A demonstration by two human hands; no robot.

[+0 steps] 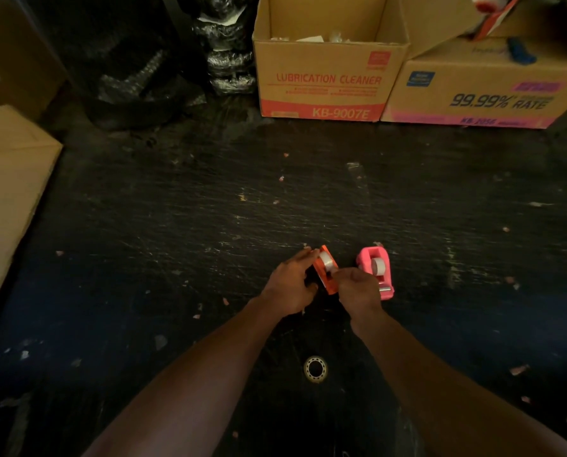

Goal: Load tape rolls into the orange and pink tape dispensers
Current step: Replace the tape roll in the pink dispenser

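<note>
Head view: the orange dispenser (325, 270) sits on the dark, scratched floor (209, 209) with a white roll (325, 258) already seated in its cradle. The left hand (287, 286) grips it from its left side, fingers lying along the body towards the far end and the thumb tucked at the near end. The right hand (358, 288) comes in from the dispenser's right, its fingers curled tight and bunched at the near part of the body, just below the roll. They pinch something there, but whether it is the loose tape end or the plastic itself cannot be told.

Just right of the orange dispenser stands the pink dispenser (377, 273), untouched, with its own roll (378, 265) in place. So the loading looks nearly done; the step in hand is probably threading the orange one's tape. The next move likely calls for drawing the free end forward to the cutter while the left hand steadies the body.

Nearer the person than the orange dispenser lies a metal ring (315, 368). Far beyond it stand two cartons (325, 80), and well to its left a plain box (8, 192).
</note>
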